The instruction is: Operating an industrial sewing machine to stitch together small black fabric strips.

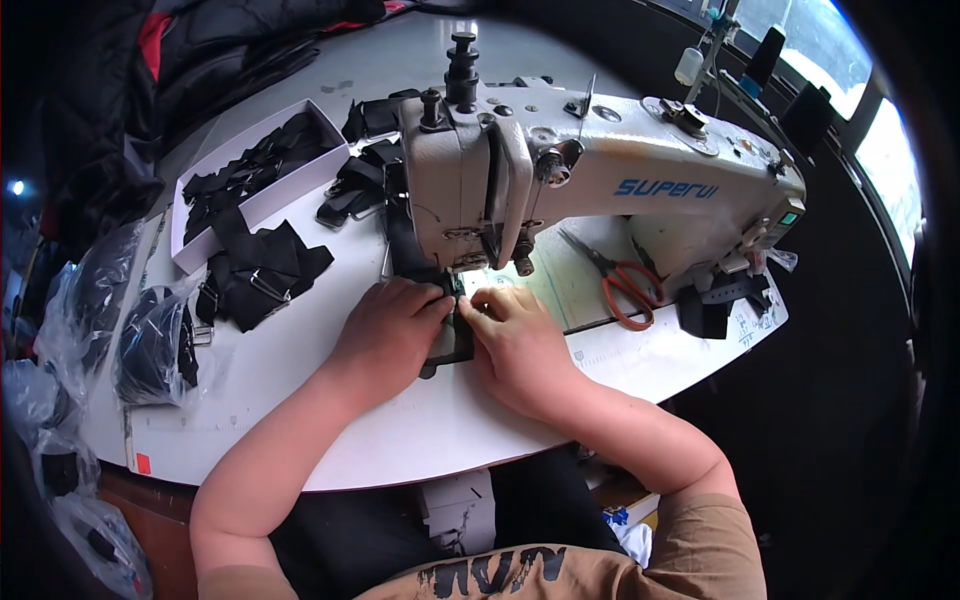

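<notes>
At the needle area of a white sewing machine (590, 165), a piece of black webbing strap (456, 348) lies under the presser foot (458, 283). My left hand (393, 322) is closed on the strap from the left, thumb and fingers pressed near the foot. From the right, my right hand (522, 345) pinches the strap with bent fingers, its fingertips almost touching the left thumb. Both hands hide much of the strap. More black webbing (404, 240) runs behind the machine head.
A white box (262, 210) of black straps stands at the left. Before it lies a pile of black straps with metal buckles (262, 275), beside plastic-wrapped webbing (155, 345). Orange-handled scissors (628, 290) rest under the machine arm. A black strap piece (715, 305) lies by the table's right edge.
</notes>
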`<state>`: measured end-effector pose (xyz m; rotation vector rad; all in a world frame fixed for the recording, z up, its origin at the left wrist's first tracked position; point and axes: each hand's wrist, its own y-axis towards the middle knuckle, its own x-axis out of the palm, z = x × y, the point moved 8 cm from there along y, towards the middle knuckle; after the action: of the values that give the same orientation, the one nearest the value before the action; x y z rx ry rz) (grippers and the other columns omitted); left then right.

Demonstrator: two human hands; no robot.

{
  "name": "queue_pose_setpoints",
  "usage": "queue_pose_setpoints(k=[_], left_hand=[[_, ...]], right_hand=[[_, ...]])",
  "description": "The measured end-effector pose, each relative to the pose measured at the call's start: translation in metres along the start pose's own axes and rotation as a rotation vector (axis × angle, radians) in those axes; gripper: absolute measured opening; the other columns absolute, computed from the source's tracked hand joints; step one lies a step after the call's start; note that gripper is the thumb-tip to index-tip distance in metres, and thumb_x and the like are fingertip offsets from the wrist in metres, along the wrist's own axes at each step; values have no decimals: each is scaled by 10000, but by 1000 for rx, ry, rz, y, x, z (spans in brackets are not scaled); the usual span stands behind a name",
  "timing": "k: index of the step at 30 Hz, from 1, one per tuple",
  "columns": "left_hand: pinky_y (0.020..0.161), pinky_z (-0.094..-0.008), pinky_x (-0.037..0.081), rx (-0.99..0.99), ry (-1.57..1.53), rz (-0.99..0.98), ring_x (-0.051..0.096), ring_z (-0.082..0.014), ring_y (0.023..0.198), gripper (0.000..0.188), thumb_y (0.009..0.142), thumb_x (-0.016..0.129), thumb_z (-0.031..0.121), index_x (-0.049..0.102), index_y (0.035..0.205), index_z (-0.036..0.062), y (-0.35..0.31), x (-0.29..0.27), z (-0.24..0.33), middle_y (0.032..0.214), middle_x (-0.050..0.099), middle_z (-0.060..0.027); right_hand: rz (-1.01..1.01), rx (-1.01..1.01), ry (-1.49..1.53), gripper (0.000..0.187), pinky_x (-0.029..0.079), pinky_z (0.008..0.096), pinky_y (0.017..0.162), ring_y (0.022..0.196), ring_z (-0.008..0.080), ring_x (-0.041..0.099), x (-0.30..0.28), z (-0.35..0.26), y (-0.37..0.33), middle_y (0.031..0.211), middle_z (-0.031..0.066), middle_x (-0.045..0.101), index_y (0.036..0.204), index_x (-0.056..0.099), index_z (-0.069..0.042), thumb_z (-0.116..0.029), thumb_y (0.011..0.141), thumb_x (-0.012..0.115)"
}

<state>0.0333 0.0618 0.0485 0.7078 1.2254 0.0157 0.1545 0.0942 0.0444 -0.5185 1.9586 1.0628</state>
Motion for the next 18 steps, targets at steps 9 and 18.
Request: queue_pose_setpoints(k=[9,18], left_hand=[[807,-414,491,17,30,203,636,-268,921,210,769,741,74,703,975,80,-12,-15,-4,999,661,-47],[910,-454,529,-804,559,-204,645,-307,1072,271,856,764,280,746,1011,59,-49,-93,-128,1093,677,-150]], right_hand=[[52,17,65,295,495,450,883,1016,370,595,-6,6,-3,1034,146,644,1036,717,-5,42,766,607],[57,14,100,267,500,435,863,1001,351,596,-4,10,-3,1024,119,650,1003,725,-30,50,781,600]])
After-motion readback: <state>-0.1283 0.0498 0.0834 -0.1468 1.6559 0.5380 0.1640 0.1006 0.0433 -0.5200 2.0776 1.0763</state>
